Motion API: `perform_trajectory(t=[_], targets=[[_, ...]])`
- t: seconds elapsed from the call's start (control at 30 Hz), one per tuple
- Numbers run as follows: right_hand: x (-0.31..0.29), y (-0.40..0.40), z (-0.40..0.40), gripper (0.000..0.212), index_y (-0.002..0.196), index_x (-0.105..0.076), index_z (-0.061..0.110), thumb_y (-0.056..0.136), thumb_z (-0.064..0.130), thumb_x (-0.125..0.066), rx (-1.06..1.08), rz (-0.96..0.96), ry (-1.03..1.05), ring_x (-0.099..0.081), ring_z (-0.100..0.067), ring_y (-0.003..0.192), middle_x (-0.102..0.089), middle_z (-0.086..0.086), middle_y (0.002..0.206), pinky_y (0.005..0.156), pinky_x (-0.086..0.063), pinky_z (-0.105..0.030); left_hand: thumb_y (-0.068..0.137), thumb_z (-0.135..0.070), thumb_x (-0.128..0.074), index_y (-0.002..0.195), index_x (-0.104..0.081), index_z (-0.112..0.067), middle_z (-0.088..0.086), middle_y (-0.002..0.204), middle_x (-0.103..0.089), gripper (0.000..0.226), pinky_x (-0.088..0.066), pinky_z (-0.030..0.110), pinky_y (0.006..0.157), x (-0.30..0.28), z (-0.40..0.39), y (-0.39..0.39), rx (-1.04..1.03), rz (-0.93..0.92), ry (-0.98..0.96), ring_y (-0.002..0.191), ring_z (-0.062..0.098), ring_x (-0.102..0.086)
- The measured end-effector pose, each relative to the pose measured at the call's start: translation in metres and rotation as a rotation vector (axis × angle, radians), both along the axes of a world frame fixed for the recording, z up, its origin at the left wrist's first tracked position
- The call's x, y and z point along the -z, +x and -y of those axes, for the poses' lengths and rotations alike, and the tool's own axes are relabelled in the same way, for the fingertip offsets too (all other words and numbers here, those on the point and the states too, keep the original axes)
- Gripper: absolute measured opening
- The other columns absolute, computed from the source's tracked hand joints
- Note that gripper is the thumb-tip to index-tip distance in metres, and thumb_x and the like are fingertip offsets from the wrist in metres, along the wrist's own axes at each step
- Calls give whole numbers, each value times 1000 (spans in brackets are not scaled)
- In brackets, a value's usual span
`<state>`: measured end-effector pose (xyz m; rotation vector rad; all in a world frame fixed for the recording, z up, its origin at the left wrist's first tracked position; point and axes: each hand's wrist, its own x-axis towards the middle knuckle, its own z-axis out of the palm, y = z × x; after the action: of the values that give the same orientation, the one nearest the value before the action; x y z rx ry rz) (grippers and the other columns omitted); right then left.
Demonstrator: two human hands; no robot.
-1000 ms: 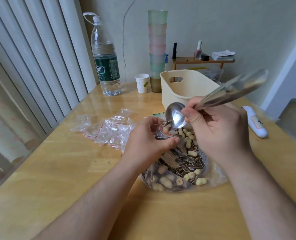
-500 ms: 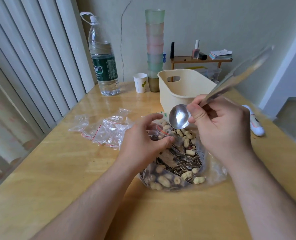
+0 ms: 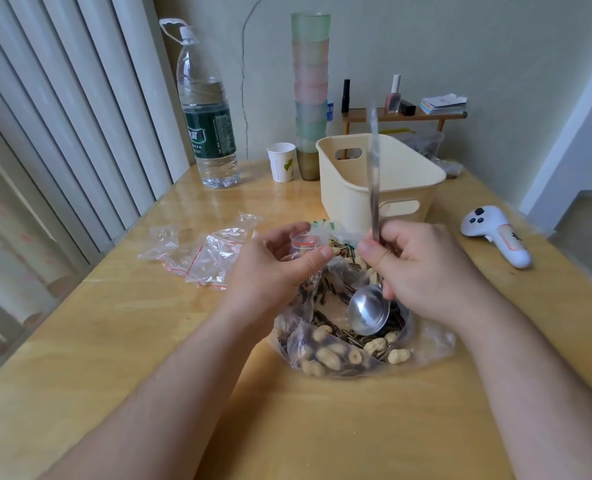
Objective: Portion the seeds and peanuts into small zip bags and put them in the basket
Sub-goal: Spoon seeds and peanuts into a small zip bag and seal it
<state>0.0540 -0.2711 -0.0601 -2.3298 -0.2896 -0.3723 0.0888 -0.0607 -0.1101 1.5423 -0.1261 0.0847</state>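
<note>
The right hand (image 3: 422, 268) grips a steel spoon (image 3: 369, 311), bowl down in the clear bag of striped seeds and pale peanuts (image 3: 343, 348) below both hands. The left hand (image 3: 273, 268) pinches a small zip bag (image 3: 303, 242) open.

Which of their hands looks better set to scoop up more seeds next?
The right hand: its grip is on the spoon, bowl down in the big bag of seeds and peanuts. The left hand holds the small zip bag.
</note>
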Motion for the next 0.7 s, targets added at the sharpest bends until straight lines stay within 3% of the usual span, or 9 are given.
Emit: perform_trajectory(t=[0.13, 0.23, 0.3, 0.37, 0.43, 0.57, 0.7], targets=[[2, -6, -12, 21, 85, -71, 30, 98, 44, -64, -101, -70, 2, -64, -23, 59, -68, -3, 64, 63, -55, -41, 74, -21, -91, 133, -68, -13, -5, 106, -79, 64, -56, 17, 81, 1, 8, -3, -29, 13, -8, 101, 2, -74], [7, -7, -20, 17, 87, -70, 29, 99, 40, -66, -159, -134, 57, -68, -14, 53, -69, -3, 60, 62, -56, -34, 74, -25, -91, 133, -68, -13, -5, 107, -78, 64, -59, 24, 88, 4, 6, 0, -64, -1, -27, 104, 3, -72], [12, -7, -26, 15, 90, -70, 26, 100, 37, -66, -175, -193, 128, -72, -13, 57, -72, -4, 62, 68, -61, -38, 75, -28, -91, 130, -70, -16, -14, 93, -73, 60, -58, 28, 89, 6, 5, 3, -92, -15, -20, 98, 2, -68], [18, -5, -32, 12, 92, -69, 24, 101, 32, -66, -193, -246, 219, -76, -18, 63, -73, -6, 65, 72, -63, -44, 80, -25, -90, 128, -71, -17, -23, 74, -65, 52, -52, 23, 81, 7, 5, 5, -109, -16, -8, 85, -4, -62], [21, -2, -35, 12, 93, -68, 23, 103, 29, -64, -179, -269, 273, -77, -22, 64, -73, -8, 65, 73, -63, -45, 81, -23, -88, 126, -70, -15, -26, 67, -65, 49, -50, 15, 75, 7, 4, 5, -102, 2, 10, 76, -10, -61], [18, 7, -20, 16, 92, -68, 24, 105, 30, -61, -41, -213, 310, -73, -19, 58, -72, -9, 63, 64, -57, -39, 67, -40, -90, 132, -69, -19, -7, 106, -80, 72, -58, 25, 88, 1, 1, -1, -92, 45, 25, 103, 8, -74], [7, 10, 4, 16, 92, -69, 28, 104, 35, -61, 91, -89, 371, -72, -19, 59, -69, -6, 61, 68, -56, -43, 70, -35, -91, 134, -68, -20, -5, 110, -79, 70, -61, 28, 89, -1, -1, -3, -79, 56, 76, 99, 18, -74]])
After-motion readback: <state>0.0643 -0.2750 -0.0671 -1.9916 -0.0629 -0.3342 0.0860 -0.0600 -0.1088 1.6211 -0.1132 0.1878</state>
